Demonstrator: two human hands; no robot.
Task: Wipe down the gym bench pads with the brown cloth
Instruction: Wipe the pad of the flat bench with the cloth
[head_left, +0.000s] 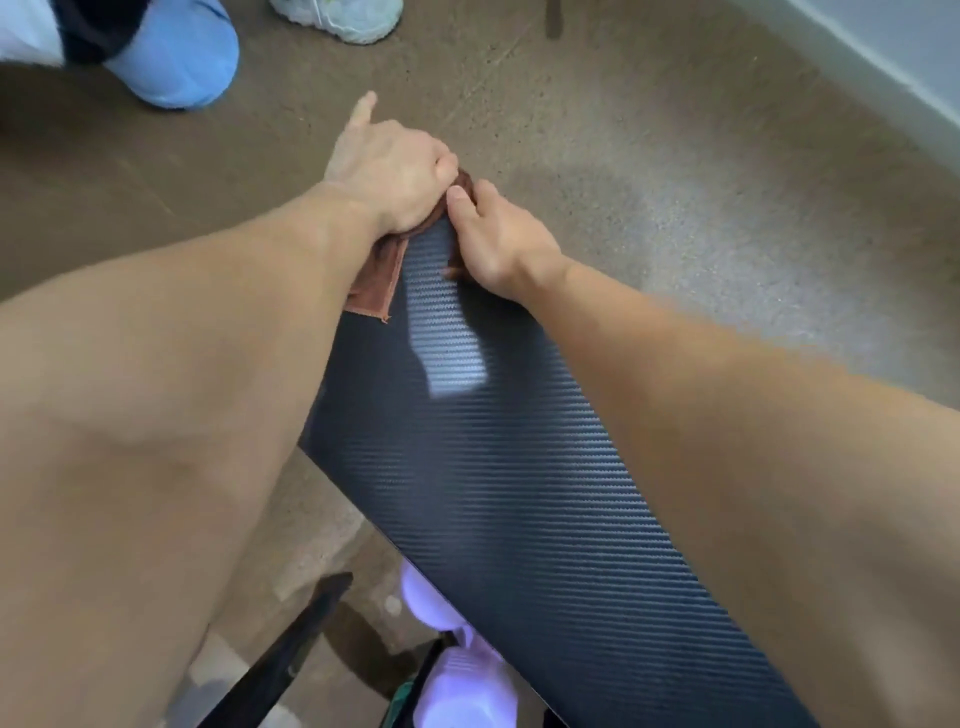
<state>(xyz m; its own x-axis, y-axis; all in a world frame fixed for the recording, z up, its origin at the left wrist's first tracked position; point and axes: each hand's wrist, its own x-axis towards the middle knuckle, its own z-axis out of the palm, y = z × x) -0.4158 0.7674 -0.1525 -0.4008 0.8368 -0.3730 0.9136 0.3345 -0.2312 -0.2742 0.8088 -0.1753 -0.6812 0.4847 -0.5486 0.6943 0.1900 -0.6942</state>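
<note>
A long black bench pad (498, 467) with a woven carbon pattern runs from the lower right up to the middle of the view. The brown cloth (376, 283) is draped over its far end, one flap hanging down the left side. My left hand (389, 176) presses the cloth onto the pad's far tip, thumb stuck out. My right hand (498, 241) grips the cloth at the pad's right edge, thumb on top. Most of the cloth is hidden under both hands.
Brown speckled floor (675, 182) surrounds the bench. Another person's blue shoe (176, 57) and a white shoe (343, 15) stand at the top left. Black bench frame bars (291, 649) and white shoes (462, 670) show below the pad. A white wall base (883, 57) runs along the upper right.
</note>
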